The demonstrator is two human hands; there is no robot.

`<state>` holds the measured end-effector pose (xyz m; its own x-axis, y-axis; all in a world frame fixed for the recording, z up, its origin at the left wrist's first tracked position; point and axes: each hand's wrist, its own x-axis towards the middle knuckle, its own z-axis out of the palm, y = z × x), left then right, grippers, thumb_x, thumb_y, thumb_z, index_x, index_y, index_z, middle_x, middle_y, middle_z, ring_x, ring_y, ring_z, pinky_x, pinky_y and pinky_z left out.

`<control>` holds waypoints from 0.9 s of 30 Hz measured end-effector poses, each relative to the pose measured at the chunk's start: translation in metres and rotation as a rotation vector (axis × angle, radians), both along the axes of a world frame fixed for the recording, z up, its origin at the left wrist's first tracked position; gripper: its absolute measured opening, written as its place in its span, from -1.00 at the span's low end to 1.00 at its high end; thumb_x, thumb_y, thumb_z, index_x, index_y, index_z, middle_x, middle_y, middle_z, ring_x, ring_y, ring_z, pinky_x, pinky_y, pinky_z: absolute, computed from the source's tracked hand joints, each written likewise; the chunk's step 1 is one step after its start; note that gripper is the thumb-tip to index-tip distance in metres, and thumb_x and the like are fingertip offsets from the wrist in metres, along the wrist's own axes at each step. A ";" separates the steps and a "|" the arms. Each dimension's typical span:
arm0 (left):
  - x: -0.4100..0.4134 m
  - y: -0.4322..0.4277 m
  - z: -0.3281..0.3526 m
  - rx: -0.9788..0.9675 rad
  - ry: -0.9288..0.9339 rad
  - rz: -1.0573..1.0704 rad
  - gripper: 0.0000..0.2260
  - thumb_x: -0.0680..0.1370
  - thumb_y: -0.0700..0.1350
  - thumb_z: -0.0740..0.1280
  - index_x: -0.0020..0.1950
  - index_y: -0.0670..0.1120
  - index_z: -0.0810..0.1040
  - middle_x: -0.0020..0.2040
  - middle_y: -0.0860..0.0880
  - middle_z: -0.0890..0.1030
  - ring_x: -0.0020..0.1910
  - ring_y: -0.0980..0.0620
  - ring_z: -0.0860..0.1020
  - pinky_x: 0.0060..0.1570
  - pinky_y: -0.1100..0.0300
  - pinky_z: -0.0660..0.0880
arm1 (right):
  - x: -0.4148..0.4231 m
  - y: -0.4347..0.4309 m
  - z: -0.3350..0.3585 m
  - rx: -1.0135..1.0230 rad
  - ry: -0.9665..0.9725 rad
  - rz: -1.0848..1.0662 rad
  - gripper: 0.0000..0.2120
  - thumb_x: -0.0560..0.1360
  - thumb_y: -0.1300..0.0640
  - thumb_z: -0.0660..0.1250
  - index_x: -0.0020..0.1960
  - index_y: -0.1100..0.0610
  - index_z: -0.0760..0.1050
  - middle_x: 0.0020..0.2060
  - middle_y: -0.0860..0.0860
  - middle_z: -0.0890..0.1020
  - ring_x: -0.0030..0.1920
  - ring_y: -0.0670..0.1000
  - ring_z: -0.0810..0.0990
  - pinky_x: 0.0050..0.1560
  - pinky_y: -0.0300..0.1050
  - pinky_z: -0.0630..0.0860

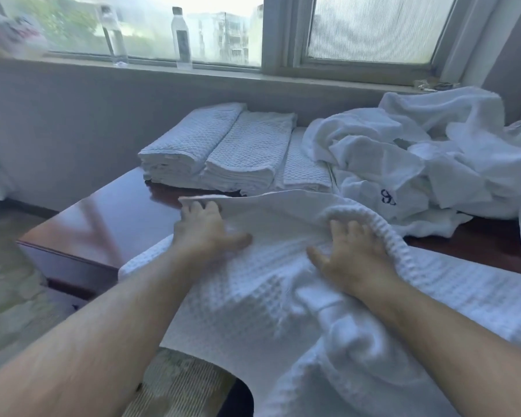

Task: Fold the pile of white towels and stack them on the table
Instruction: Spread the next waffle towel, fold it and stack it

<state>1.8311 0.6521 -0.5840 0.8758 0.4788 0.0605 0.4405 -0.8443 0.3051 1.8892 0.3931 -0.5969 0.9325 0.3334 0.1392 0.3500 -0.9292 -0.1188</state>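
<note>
Hands [203, 228] [348, 254] flat on waffle towel [253, 296], folded stacks [223, 149], loose pile [418, 164] crowding right, bottles [181, 37] seemingly behind.

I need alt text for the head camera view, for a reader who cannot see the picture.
Two bare hands, left and right, press flat on a white waffle towel spread over a dark wooden table. Behind it lie three stacks of folded towels, with a pile of unfolded white towels to their right. Two clear bottles stand on the windowsill.
</note>
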 end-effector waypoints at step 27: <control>0.001 0.019 -0.011 -0.025 0.300 0.167 -0.15 0.50 0.51 -0.12 0.65 0.05 -0.12 0.66 -0.14 -0.16 0.61 -0.26 -0.16 0.49 -0.33 -0.15 | 0.012 0.030 -0.013 -0.001 0.216 0.478 -0.17 0.38 -0.55 -0.13 0.60 -0.28 0.02 0.62 -0.23 -0.03 0.61 -0.15 -0.16 0.55 -0.07 -0.16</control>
